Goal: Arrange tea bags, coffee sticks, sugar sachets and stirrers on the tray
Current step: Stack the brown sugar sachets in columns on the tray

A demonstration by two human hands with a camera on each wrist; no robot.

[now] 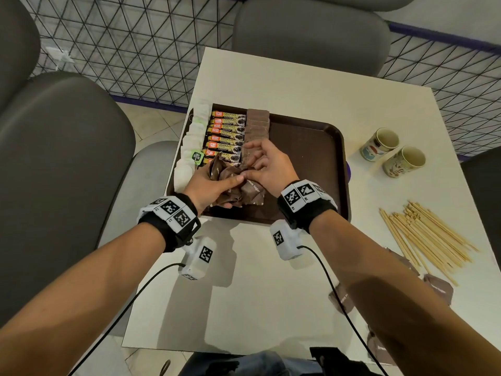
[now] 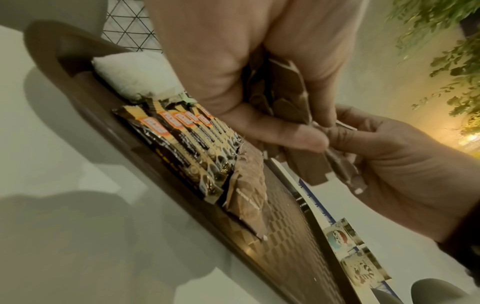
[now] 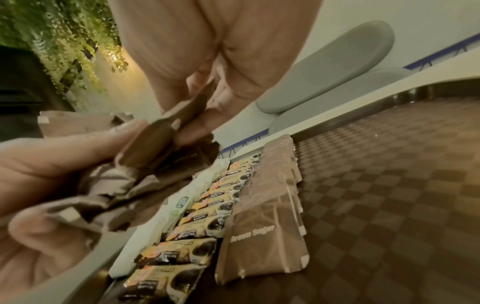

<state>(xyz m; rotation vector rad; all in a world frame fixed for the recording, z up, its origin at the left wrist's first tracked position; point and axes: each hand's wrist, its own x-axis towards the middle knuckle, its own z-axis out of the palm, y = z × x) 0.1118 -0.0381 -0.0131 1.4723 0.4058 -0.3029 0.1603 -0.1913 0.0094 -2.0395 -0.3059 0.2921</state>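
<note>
Both forearms reach over the white table [image 1: 244, 294] toward the brown tray [image 1: 320, 169], the one landmark used below. Over the tray's near edge the left hand [image 1: 208, 185] is curled round a loose bunch of brown sugar sachets [image 1: 230, 175], thumb pressed on top. Just right of it the right hand [image 1: 268, 164] pinches 1 sachet from that bunch between thumb and fingertips [image 3: 192, 131]; the rest of those fingers are lightly bent.

That pinched sachet hangs just above the near end of the sugar row [image 1: 256, 126], which runs front to back up the tray, each laid sachet with its long axis across the tray, left to right. So the open slot lies directly below and slightly ahead of the right fingertips, and the right hand is the nearer one to place it.

Left of the sugar row sit the coffee sticks [image 1: 226, 134], then the tea bags [image 1: 193, 137] along the tray's left rim. Right of the tray, well apart on the table, lie the wooden stirrers [image 1: 425, 234], not yet on it, and farther back 2 paper cups [image 1: 393, 153].
</note>
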